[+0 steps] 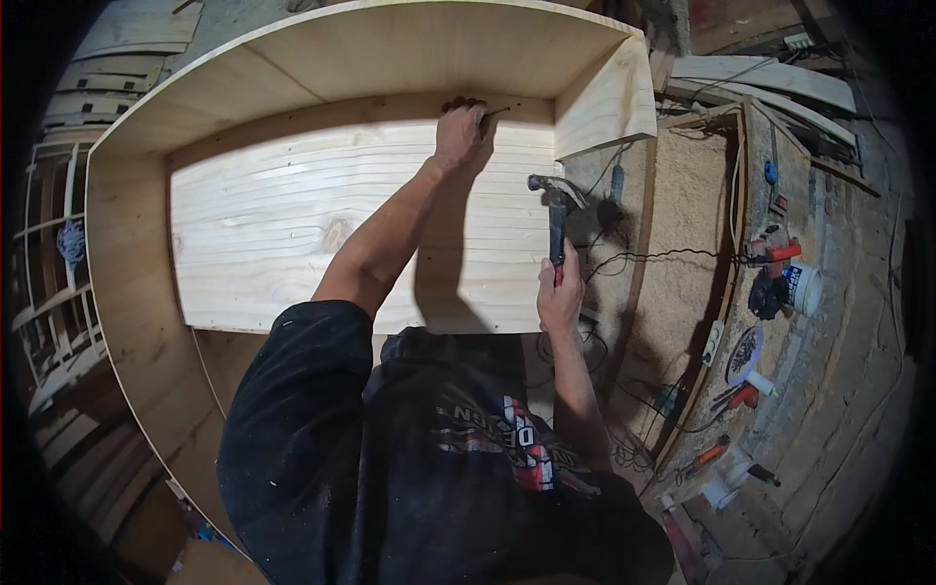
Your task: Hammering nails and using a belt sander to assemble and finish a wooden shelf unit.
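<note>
A claw hammer (557, 210) with a dark metal head and a dark and red grip is in my right hand (560, 297), its head raised over the right end of a pale wooden panel (283, 234). My left hand (461, 135) reaches to the far side of this panel, against the back board. Its fingers are curled closed, and a thin dark nail (498, 110) sticks out beside the thumb. The fingertips are partly hidden behind the hand. Around the panel stands a large open wooden case (390, 54) with upright sides.
The case's short right end board (609, 97) stands just beyond the hammer. Cables and a sawdust-covered strip (687, 195) lie to the right. Further right are a white tub (801, 290), a power strip (714, 341) and hand tools. Wooden slats (73, 263) stand at the left.
</note>
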Motion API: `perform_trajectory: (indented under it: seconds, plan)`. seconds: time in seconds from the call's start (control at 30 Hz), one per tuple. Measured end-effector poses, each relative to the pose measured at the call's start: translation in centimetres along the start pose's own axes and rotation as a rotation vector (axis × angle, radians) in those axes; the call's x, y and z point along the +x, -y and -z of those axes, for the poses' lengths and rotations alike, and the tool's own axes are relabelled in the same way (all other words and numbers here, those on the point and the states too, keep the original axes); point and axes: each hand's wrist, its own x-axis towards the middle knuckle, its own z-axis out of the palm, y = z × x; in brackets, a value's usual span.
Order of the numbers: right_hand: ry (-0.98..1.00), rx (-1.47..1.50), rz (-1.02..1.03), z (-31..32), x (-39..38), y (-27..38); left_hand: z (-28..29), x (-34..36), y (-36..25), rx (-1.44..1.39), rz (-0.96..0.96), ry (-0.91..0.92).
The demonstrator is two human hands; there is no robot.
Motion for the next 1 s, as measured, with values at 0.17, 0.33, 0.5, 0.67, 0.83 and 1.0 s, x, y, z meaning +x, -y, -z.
perform_trajectory:
  seconds: [0.17, 0.33, 0.5, 0.67, 0.83, 1.0]
  plan:
    - [-0.041, -0.046, 0.063, -1.1, 2.9, 1.9, -1.5, 1.9, 1.6, -0.012, 0.063, 0.324]
    - [-0.075, -0.042, 0.076, -1.9, 5.6, 3.4, -0.5, 1.8, -1.0, -0.034, -0.027, 0.115]
    - [-0.165, -0.125, 0.293, -2.0, 9.2, 6.9, -0.8, 1.4, -0.4, -0.102, -0.027, -0.047]
    - [-0.410, 0.011, 0.420, -3.4, 10.6, 5.9, -0.6, 2.2, -0.7, -0.072, -0.062, 0.035]
    - [-0.040, -0.295, 0.013, -5.1, 12.9, 5.7, -0.8, 1.8, -1.6, -0.106, -0.030, -0.032]
    - [-0.166, -0.047, 0.089, -4.5, 9.7, 4.7, -0.1, 2.1, -2.2, -0.104, 0.126, 0.072]
